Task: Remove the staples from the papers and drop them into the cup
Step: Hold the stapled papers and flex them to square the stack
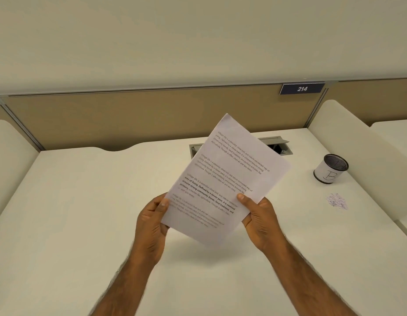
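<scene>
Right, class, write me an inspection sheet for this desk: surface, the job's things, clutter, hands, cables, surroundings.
Surface: white desk, smooth and flat.
Job's things: papers held tilted above the desk; mesh cup labelled B, upright at the right, apart from them; no staple visible.
Clutter: scribbled patch near the cup; paper or marks, cannot tell.
Hands: left hand grips the papers' lower left edge; right hand grips the lower right corner, thumb on front.
Cables: nothing clearly seen; open desk hatch behind the papers.
Surroundings: tan partition, plate reading 214, white side dividers.
</scene>
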Action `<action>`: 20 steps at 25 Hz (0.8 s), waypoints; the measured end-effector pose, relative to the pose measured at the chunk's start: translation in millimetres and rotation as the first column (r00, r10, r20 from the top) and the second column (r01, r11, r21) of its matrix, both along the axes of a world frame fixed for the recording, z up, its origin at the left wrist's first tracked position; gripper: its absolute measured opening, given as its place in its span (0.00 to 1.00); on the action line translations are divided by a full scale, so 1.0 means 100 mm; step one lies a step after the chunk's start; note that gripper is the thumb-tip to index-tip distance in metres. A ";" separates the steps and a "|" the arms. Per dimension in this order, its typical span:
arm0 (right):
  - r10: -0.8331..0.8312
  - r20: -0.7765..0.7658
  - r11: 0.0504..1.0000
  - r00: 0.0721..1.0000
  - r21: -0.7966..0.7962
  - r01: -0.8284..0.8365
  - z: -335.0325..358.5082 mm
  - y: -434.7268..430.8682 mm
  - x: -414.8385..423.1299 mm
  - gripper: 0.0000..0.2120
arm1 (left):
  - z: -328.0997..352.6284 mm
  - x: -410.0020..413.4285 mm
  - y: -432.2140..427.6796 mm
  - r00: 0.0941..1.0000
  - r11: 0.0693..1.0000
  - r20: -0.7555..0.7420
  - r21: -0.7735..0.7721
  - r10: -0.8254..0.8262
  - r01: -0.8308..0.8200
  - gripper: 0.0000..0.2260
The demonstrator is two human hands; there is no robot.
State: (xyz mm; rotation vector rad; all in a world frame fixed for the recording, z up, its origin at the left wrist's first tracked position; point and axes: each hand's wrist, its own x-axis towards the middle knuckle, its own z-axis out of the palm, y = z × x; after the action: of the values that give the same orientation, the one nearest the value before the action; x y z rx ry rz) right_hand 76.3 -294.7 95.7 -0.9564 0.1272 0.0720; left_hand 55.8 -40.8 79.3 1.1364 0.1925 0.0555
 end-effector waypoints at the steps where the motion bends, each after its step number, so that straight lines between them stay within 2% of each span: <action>1: -0.004 0.023 0.998 1.000 -0.063 0.005 0.03 -0.05 0.00 0.17 | 0.02 0.02 0.07 1.000 0.995 0.008 0.097 -0.019 0.018 0.08; 4: 0.008 0.041 0.940 0.999 -0.342 0.007 0.10 -0.18 -0.01 0.14 | 0.17 0.07 0.17 0.982 0.909 0.018 0.381 -0.190 0.169 0.14; 6: 0.047 0.038 0.875 0.998 -0.484 -0.023 0.12 -0.18 -0.04 0.11 | 0.26 0.09 0.08 0.954 0.860 0.015 0.436 -0.300 0.264 0.16; 8: 0.078 0.033 0.832 0.996 -0.552 -0.046 0.13 -0.15 -0.06 0.11 | 0.30 0.09 -0.06 0.945 0.851 0.019 0.441 -0.327 0.286 0.16; 12: 0.092 0.021 0.780 0.996 -0.623 -0.059 0.13 -0.10 -0.10 0.14 | 0.30 0.10 -0.29 0.960 0.877 0.021 0.411 -0.280 0.247 0.13; 17: 0.079 0.038 0.781 0.996 -0.623 -0.038 0.11 -0.18 -0.11 0.15 | 0.25 0.07 -0.36 0.969 0.883 0.033 0.421 -0.243 0.207 0.14; 20: 0.015 -0.004 0.784 1.000 -0.621 -0.014 0.04 -0.20 -0.12 0.12 | 0.20 0.05 -0.37 0.974 0.877 -0.006 0.433 -0.227 0.207 0.14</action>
State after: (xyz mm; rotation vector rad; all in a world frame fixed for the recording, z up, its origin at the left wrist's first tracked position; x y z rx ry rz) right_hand 64.7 -314.5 99.4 -1.6261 0.1461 0.0427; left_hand 60.4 -78.1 99.5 1.5939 0.0075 -0.0810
